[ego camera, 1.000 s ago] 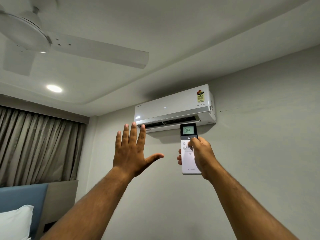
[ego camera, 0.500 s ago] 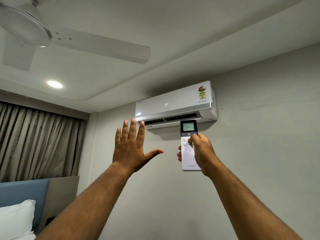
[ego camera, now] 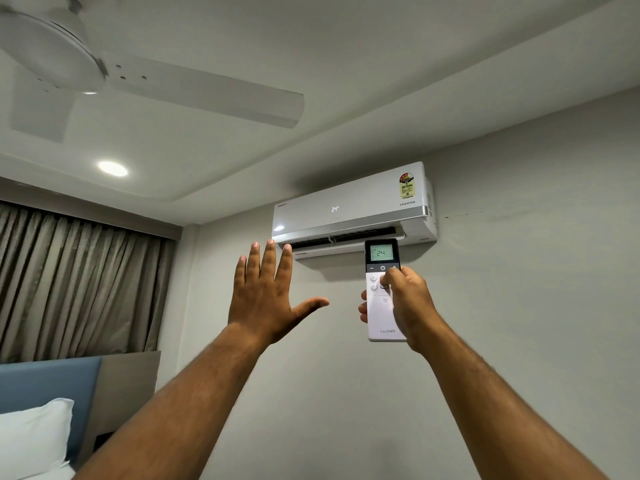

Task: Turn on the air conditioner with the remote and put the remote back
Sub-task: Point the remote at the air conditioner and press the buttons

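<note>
High on the wall: the air conditioner (ego camera: pixel 349 211) shows 24 on its front and its flap looks open, so it is judged to be running.
Remote: the remote (ego camera: pixel 381 292) stands upright just below the unit, long axis vertical, lit screen on top reading 24.
Right hand: the right hand (ego camera: pixel 408 304) is wrapped round the remote, thumb on the buttons beneath the power key.
Left hand: the left hand (ego camera: pixel 266 292) is raised with the fingers spread, holding nothing, apart from the remote on its left.
Key relation: the remote is already in the right hand, so that hand carries it back.
Resting place: not in view; no holder or container shows.
Nearby: ceiling fan (ego camera: pixel 114 77), curtain (ego camera: pixel 76 282), pillow (ego camera: pixel 31 438).
</note>
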The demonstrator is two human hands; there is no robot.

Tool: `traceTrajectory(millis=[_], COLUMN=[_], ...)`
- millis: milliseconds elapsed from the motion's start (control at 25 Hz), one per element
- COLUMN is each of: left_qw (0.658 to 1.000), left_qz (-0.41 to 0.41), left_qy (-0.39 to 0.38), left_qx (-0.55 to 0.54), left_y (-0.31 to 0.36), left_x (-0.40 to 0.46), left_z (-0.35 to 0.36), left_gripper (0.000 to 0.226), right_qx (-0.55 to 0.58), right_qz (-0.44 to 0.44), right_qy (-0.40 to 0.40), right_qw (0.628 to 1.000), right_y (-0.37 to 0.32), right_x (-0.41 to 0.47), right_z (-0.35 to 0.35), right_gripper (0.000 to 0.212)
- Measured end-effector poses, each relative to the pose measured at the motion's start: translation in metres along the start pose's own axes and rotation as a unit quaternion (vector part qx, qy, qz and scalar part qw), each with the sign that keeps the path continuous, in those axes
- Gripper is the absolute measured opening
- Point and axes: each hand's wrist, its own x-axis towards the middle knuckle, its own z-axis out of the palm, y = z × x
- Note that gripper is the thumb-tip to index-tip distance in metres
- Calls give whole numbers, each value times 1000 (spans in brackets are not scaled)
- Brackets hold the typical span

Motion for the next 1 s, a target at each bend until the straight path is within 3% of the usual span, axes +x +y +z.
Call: traceTrajectory(millis=[1000], left_qw=[1000], left_qz=[-3], left_qy=[-13], left_qx=[11], left_y=[-5], left_x=[1], left_z=[-7], left_gripper=[116], right_qx=[-23], right_qz=[9], right_qy=[-1], right_qw=[1000], right_y=[6], right_x=[-3], right_z=[6], right_gripper=[11])
